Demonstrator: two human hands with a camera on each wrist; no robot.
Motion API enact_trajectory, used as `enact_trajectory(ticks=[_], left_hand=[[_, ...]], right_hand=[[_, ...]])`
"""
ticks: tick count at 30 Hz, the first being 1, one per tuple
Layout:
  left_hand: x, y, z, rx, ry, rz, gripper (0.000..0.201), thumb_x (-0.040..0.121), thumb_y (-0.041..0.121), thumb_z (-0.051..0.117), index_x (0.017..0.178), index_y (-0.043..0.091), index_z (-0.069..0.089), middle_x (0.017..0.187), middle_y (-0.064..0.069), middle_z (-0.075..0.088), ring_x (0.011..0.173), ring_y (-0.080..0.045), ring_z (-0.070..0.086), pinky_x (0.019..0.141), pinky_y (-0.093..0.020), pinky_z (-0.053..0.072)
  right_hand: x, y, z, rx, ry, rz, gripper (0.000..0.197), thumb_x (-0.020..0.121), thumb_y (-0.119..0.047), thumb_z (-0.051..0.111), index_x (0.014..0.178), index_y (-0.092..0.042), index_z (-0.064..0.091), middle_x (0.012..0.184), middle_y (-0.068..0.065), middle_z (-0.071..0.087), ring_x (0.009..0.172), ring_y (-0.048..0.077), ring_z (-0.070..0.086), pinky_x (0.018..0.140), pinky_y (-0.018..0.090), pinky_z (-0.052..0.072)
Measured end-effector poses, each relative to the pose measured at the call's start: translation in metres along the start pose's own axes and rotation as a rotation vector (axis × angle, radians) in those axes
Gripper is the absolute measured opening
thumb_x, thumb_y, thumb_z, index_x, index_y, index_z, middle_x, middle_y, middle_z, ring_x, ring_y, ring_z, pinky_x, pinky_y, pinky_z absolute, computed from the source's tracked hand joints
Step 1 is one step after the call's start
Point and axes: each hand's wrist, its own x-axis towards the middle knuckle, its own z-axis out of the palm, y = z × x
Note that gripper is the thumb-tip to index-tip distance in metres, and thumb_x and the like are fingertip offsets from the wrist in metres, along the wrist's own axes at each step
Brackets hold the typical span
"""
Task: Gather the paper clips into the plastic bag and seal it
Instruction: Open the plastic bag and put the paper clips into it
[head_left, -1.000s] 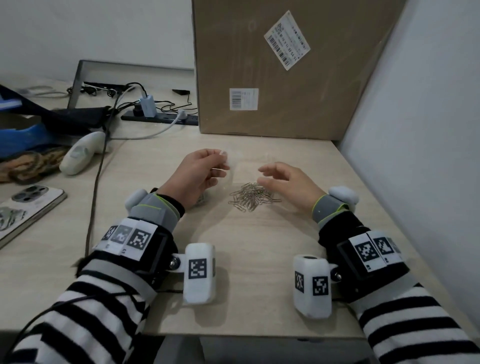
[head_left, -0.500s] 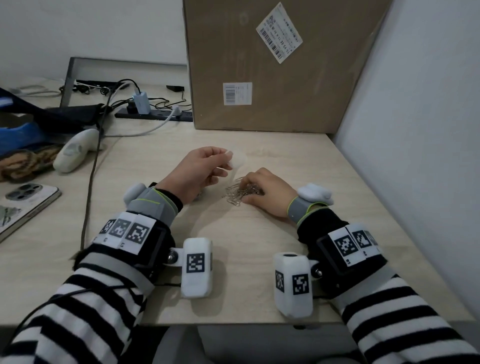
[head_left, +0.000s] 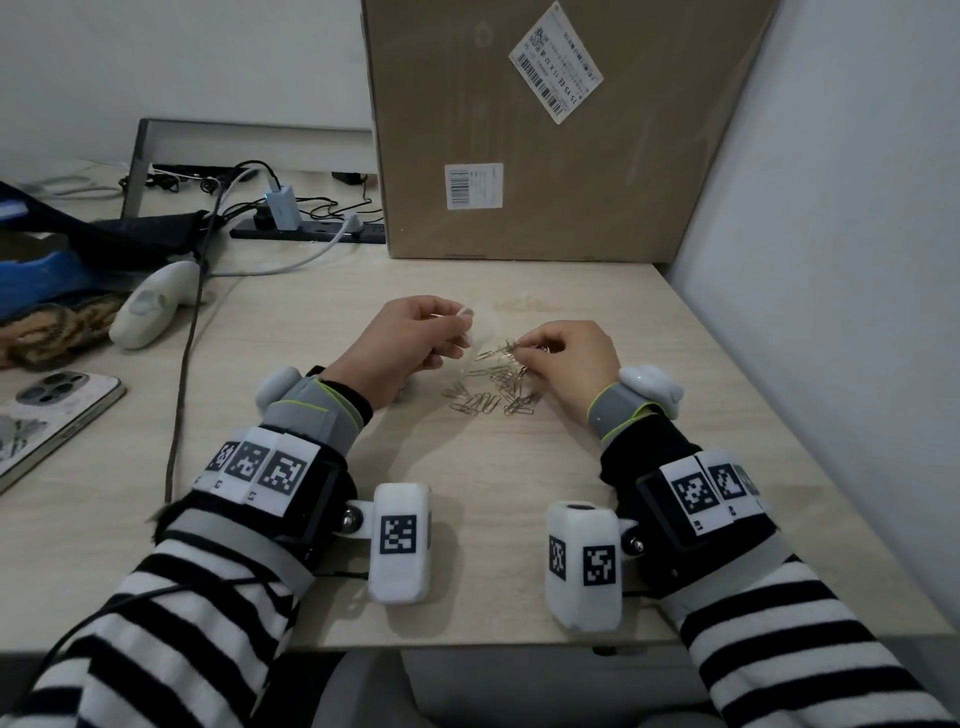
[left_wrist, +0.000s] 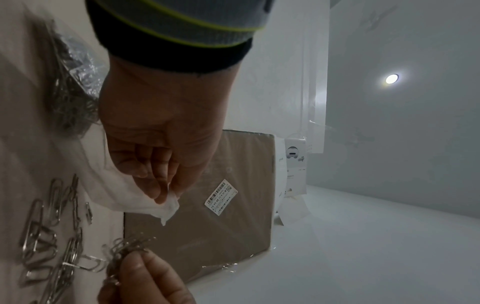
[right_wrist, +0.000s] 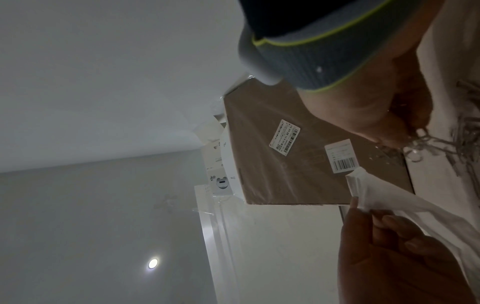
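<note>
A pile of silver paper clips (head_left: 493, 392) lies on the pale wooden table (head_left: 467, 519) between my hands. My left hand (head_left: 415, 340) pinches the edge of a small clear plastic bag (head_left: 480, 327) and holds it lifted over the table; the bag's rim (left_wrist: 166, 205) shows past the fingertips in the left wrist view. My right hand (head_left: 563, 353) pinches a bunch of paper clips (head_left: 506, 348) just right of the bag. That bunch (left_wrist: 130, 244) appears in the left wrist view, and the bag (right_wrist: 369, 191) in the right wrist view.
A large cardboard box (head_left: 545, 130) stands at the back against the right wall (head_left: 831, 260). On the left lie a phone (head_left: 47, 415), a white handheld device (head_left: 150, 306), a dark cable (head_left: 182, 389), a power strip (head_left: 311, 231) and a blue object (head_left: 36, 280).
My right hand came down onto the clip pile, closed on a bunch and lifted it toward the bag. My left hand kept holding the bag in about the same place.
</note>
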Motion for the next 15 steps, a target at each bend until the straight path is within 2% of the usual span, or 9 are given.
enact_trajectory(ticks=[4,8,11,15], left_hand=[[-0.002,0.002,0.002,0.042,-0.03,-0.012,0.025,0.088,0.019,0.064,0.108,0.005,0.064,0.066,0.004,0.065,0.054,-0.002,0.058,0.055,-0.018,0.042],[-0.005,0.002,0.007,0.089,-0.103,-0.018,0.026,0.088,0.015,0.064,0.109,0.001,0.063,0.068,0.001,0.065,0.055,-0.003,0.059,0.05,-0.014,0.042],[-0.007,0.003,0.009,0.111,-0.124,-0.026,0.025,0.088,0.013,0.063,0.111,0.002,0.062,0.071,-0.002,0.066,0.057,-0.004,0.06,0.05,-0.013,0.043],[-0.009,0.004,0.011,0.118,-0.132,-0.034,0.026,0.088,0.012,0.063,0.112,0.003,0.061,0.074,-0.003,0.066,0.057,-0.003,0.061,0.051,-0.012,0.044]], right_hand=[[-0.001,-0.004,-0.001,0.305,0.055,0.102,0.009,0.076,-0.006,0.072,0.072,-0.014,0.07,0.062,0.001,0.063,0.054,0.01,0.057,0.058,0.019,0.051],[-0.002,-0.012,-0.007,0.489,0.008,0.136,0.009,0.079,-0.002,0.069,0.074,-0.01,0.068,0.067,0.005,0.062,0.053,0.006,0.057,0.056,0.012,0.051],[-0.004,-0.016,-0.008,0.583,-0.019,0.164,0.009,0.08,-0.001,0.068,0.076,-0.01,0.067,0.069,0.006,0.063,0.05,0.002,0.058,0.057,0.012,0.052],[-0.005,-0.018,-0.009,0.634,-0.041,0.185,0.007,0.08,-0.001,0.067,0.079,-0.008,0.067,0.071,0.006,0.064,0.054,0.005,0.059,0.058,0.012,0.052]])
